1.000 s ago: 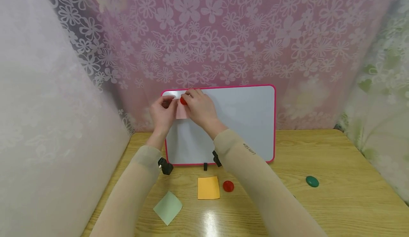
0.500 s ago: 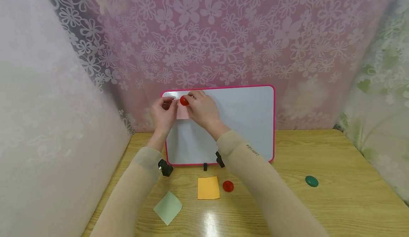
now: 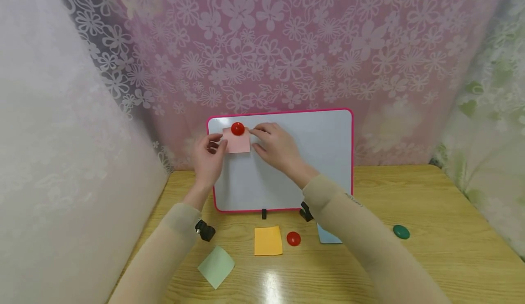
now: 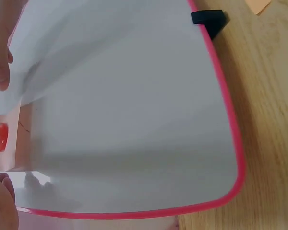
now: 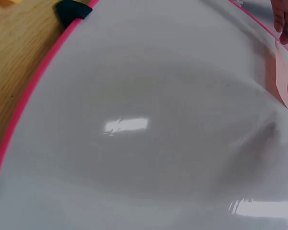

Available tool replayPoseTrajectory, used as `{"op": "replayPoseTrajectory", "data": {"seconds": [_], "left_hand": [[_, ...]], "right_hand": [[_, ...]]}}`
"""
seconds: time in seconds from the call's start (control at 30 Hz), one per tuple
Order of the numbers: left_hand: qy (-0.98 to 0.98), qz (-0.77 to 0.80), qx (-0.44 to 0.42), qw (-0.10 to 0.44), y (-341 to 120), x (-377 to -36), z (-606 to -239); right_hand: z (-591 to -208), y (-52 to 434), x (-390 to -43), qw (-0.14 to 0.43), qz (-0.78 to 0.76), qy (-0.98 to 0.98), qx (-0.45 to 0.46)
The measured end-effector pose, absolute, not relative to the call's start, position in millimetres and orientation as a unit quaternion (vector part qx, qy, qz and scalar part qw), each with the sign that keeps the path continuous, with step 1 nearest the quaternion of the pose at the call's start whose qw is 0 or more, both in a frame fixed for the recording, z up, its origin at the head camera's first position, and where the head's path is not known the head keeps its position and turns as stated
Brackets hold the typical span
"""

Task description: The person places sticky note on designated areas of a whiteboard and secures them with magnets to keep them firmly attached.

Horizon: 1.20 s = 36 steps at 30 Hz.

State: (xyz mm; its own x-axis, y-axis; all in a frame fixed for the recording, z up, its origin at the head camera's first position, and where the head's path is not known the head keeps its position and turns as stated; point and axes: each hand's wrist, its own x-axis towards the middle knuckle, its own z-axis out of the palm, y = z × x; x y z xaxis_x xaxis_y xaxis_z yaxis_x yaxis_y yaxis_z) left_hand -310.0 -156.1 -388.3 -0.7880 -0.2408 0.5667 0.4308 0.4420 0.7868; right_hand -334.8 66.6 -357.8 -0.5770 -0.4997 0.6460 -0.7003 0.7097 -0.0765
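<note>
A pink sticky note (image 3: 238, 143) hangs at the upper left of the whiteboard (image 3: 283, 172), with a round red magnet (image 3: 237, 129) over its top edge. In the left wrist view the note's lower part stands off the board, beside the red magnet (image 4: 0, 137). My left hand (image 3: 208, 160) is at the note's left edge, fingers loosely bent; contact is unclear. On the other side, my right hand (image 3: 279, 148) has its index fingertip by the note's upper right corner and its thumb apart below. Neither hand holds the magnet.
On the wooden table lie an orange note (image 3: 268, 241), a second red magnet (image 3: 293, 239), a green note (image 3: 216, 267) and a green magnet (image 3: 401, 232). A blue note (image 3: 328, 235) is partly under the right sleeve. A black foot (image 3: 264, 213) supports the board's lower edge.
My right hand has let go of the red magnet and moved right, uncovering the note. My left hand has dropped slightly along the note's edge. The blue note has come into view.
</note>
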Motion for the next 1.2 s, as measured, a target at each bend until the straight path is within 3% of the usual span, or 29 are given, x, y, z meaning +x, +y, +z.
{"op": "replayPoseTrajectory", "data": {"seconds": [0.33, 0.57, 0.9, 1.2], "left_hand": [[-0.789, -0.514, -0.151, 0.302, -152.0, -275.0, -413.0], [-0.814, -0.490, -0.190, 0.247, -152.9, -245.4, -435.6], [-0.831, -0.489, -0.228, 0.131, -169.9, -210.0, -468.4], [-0.863, -0.452, -0.224, 0.009, -196.2, -188.7, -481.4]], "right_hand": [[-388.8, 100.9, -312.4, 0.300, 0.197, -0.847, 0.391], [-415.2, 120.0, -292.7, 0.285, 0.228, -0.832, 0.419], [-458.6, 137.0, -247.8, 0.148, 0.289, -0.866, 0.380], [-474.6, 153.6, -224.2, 0.079, 0.275, -0.870, 0.402]]}}
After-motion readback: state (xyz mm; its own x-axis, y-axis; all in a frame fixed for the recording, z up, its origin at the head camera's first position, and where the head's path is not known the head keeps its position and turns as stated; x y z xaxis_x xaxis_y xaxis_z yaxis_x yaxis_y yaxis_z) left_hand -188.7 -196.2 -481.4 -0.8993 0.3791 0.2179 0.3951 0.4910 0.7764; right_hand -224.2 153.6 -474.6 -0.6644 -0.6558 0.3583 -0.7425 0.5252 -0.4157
